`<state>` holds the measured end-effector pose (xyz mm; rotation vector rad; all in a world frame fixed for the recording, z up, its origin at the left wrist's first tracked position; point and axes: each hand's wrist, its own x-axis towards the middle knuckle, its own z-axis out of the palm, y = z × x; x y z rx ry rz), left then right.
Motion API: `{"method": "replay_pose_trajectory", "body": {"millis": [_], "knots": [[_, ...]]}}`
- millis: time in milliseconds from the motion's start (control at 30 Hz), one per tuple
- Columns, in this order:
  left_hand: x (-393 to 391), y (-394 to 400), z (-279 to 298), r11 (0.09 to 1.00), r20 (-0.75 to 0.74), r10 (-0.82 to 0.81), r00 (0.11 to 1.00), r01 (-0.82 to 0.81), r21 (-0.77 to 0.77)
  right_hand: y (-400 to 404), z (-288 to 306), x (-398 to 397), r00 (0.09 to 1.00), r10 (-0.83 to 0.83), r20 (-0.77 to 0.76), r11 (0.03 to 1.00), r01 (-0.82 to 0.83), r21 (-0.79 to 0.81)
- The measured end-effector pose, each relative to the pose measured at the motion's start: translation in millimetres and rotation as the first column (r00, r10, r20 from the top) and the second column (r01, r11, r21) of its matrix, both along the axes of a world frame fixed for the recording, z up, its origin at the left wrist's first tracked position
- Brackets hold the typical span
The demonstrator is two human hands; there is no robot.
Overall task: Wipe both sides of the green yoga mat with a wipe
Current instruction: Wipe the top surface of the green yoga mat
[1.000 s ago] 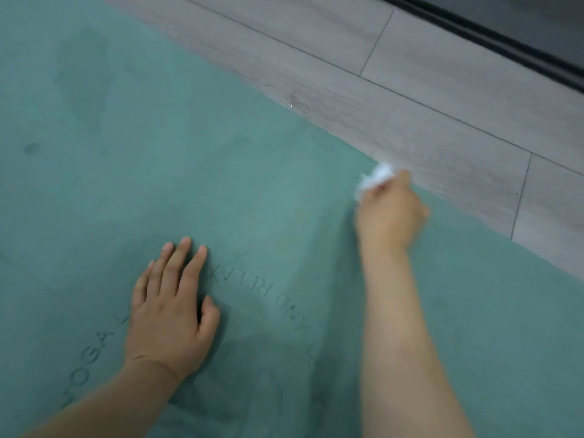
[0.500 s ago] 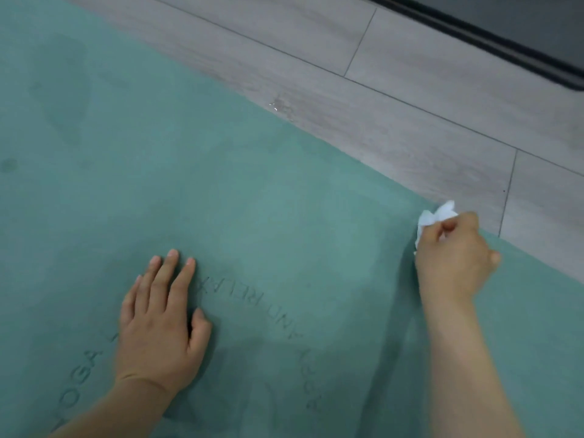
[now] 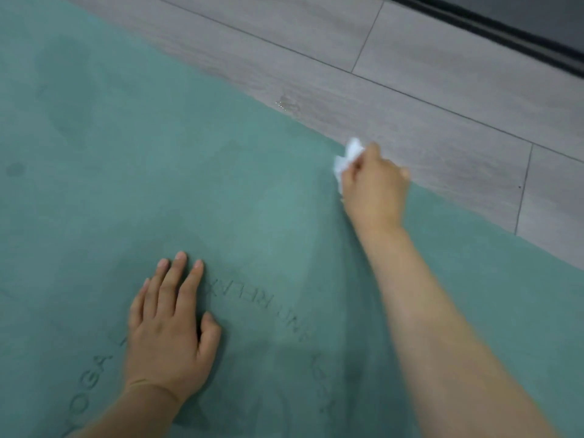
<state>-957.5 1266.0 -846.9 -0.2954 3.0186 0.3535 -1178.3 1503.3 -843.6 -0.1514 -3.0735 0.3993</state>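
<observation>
Green yoga mat (image 3: pixel 158 147) covers grey plank floor (image 3: pixel 442 83).

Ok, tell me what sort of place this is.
Probably a room at home or a studio: a green yoga mat lies flat on grey wood-look floor planks, with a dark strip along the far edge, perhaps a door track.

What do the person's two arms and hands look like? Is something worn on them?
Both forearms are bare as far as the picture shows: no sleeve is in view. The left hand and the right hand wear no glove, and no ring, watch or bracelet shows. The nails of the left hand are short and unpainted.
</observation>
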Motion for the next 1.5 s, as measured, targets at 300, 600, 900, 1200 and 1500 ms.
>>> {"method": "replay_pose_trajectory", "body": {"millis": [300, 600, 900, 1200, 1500], "knots": [[1.1, 0.8, 0.2, 1.0, 0.009, -0.005, 1.0, 0.005, -0.009, 58.5, 8.1, 29.8, 0.885, -0.464, -0.023, 0.88, 0.458, -0.127], [0.3, -1.3, -1.2, 1.0, 0.012, -0.024, 1.0, 0.024, -0.017, -147.5, 3.5, -74.1, 0.932, 0.36, 0.044, 0.933, -0.358, -0.04], [1.2, -0.8, -0.1, 1.0, 0.028, -0.012, 1.0, 0.013, -0.007, 87.6, 8.4, 24.4, 0.965, -0.262, 0.022, 0.964, 0.262, -0.044], [0.6, -2.0, -0.1, 1.0, -0.002, -0.028, 1.0, 0.028, -0.004, -72.1, 12.1, -20.3, 0.982, 0.098, -0.162, 0.943, -0.143, -0.3], [2.0, -3.6, 0.4, 0.999, 0.055, -0.036, 0.998, 0.035, 0.024, -224.2, -15.9, -19.8, 0.833, 0.534, -0.145, 0.832, -0.548, -0.086]]}}
